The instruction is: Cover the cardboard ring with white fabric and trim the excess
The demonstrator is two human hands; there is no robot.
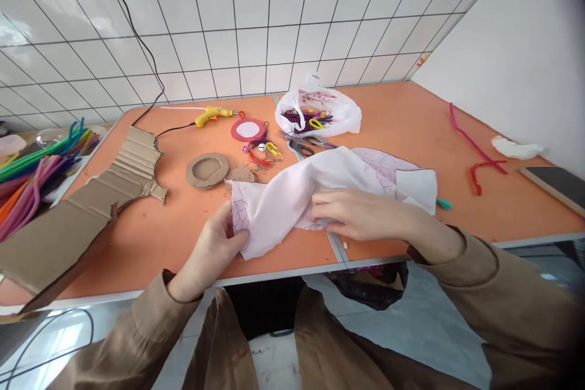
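Observation:
A white cloth [287,195] with purple line drawings lies bunched across the middle of the orange table. My left hand [219,241] pinches its left end between thumb and fingers, close to the front edge. Over the cloth's middle, my right hand [354,213] has its fingers curled into a fold, and their tips are partly hidden by fabric. Just behind the cloth lie black-handled scissors [301,147]. A cardboard ring [207,170] and a small cardboard disc [242,175] sit left of it, the disc near the cloth's corner.
A torn cardboard sheet [91,213] overhangs the front left edge. Behind are a yellow glue gun [212,114] with a cord, a red-rimmed disc [248,129] and a white plastic bag [340,113] of threads. Pipe cleaners [478,137] lie at right; a black bag [375,286] hangs below.

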